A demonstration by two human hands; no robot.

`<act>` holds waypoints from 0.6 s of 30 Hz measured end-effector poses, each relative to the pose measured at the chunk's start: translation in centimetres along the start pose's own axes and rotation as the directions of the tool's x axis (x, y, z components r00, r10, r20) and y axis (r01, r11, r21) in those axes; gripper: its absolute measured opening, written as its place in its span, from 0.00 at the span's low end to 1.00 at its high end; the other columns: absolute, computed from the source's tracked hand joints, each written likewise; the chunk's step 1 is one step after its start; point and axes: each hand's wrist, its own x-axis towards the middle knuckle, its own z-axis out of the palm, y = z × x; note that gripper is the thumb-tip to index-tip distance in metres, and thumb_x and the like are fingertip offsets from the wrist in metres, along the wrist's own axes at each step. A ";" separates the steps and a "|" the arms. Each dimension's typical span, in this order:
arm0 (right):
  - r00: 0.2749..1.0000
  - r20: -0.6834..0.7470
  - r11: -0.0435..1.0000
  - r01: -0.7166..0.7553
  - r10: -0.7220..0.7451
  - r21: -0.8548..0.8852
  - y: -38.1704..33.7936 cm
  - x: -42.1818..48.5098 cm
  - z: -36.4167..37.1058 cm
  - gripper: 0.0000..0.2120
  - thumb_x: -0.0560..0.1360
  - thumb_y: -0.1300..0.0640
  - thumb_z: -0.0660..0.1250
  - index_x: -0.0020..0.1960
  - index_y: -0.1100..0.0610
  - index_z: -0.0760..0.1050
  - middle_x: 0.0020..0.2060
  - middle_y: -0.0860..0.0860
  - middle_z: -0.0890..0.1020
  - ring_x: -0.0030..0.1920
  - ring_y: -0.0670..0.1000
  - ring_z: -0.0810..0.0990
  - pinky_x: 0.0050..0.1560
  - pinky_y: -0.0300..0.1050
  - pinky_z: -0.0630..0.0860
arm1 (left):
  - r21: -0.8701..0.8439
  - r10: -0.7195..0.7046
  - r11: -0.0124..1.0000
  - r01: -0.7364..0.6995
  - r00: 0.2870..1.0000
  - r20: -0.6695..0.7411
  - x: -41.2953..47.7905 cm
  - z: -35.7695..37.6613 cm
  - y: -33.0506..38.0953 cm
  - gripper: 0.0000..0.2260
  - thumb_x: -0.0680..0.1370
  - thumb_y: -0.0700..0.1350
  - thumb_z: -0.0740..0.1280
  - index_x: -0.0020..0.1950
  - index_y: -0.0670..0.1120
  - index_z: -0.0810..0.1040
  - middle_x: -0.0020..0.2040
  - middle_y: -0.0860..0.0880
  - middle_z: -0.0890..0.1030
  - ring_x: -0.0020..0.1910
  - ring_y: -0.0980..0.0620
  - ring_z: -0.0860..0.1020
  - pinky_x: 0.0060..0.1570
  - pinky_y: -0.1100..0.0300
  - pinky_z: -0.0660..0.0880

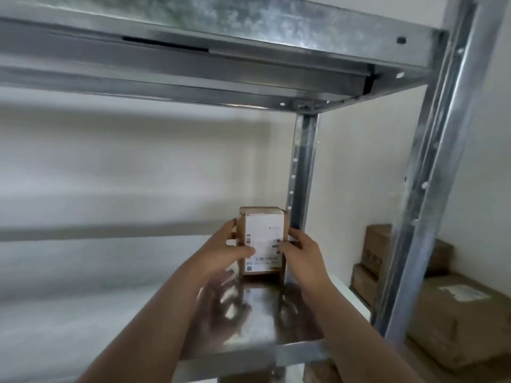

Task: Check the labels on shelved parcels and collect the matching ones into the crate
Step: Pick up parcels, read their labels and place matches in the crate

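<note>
The left hand (pixel 229 251) and right hand (pixel 302 251) clamp the cardboard parcel (pixel 262 275) by its 2 sides, upright on the metal shelf (pixel 257 316), apparently so its shipping label (pixel 265 230) can be read.

Small brown parcel (pixel 262 241) stands upright at the shelf's back right corner. White barcode label faces the camera, text blurred.

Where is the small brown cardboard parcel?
The small brown cardboard parcel stands centre of the head view on the shiny metal shelf, held between left hand and right hand.
</note>
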 end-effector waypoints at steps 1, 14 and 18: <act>1.000 0.002 0.999 0.017 -0.017 0.051 -0.2 0.1 -0.2 0.14 0.84 0.58 0.65 0.68 0.49 0.76 0.55 0.46 0.84 0.53 0.46 0.83 0.49 0.39 0.78 | -0.020 0.004 1.000 -0.005 1.000 -0.025 -0.4 -0.1 0.2 0.29 0.77 0.40 0.74 0.74 0.59 0.71 0.65 0.54 0.80 0.66 0.51 0.78 0.65 0.49 0.74; 0.941 0.235 0.907 0.134 -0.242 0.398 -0.8 -1.6 1.7 0.09 0.85 0.57 0.63 0.63 0.48 0.74 0.59 0.53 0.85 0.55 0.49 0.87 0.48 0.44 0.83 | -0.202 0.169 0.949 -0.242 0.932 -0.319 -6.7 -1.2 0.8 0.21 0.82 0.46 0.69 0.73 0.62 0.74 0.62 0.55 0.85 0.59 0.49 0.85 0.58 0.45 0.83; 0.943 0.231 0.915 0.141 -0.241 0.378 -0.6 -2.2 2.3 0.14 0.85 0.56 0.63 0.69 0.46 0.72 0.57 0.49 0.87 0.53 0.47 0.88 0.46 0.41 0.84 | -0.231 0.160 0.940 -0.250 0.924 -0.347 -6.9 -1.6 0.0 0.22 0.81 0.46 0.69 0.75 0.59 0.74 0.62 0.50 0.85 0.58 0.46 0.85 0.58 0.40 0.82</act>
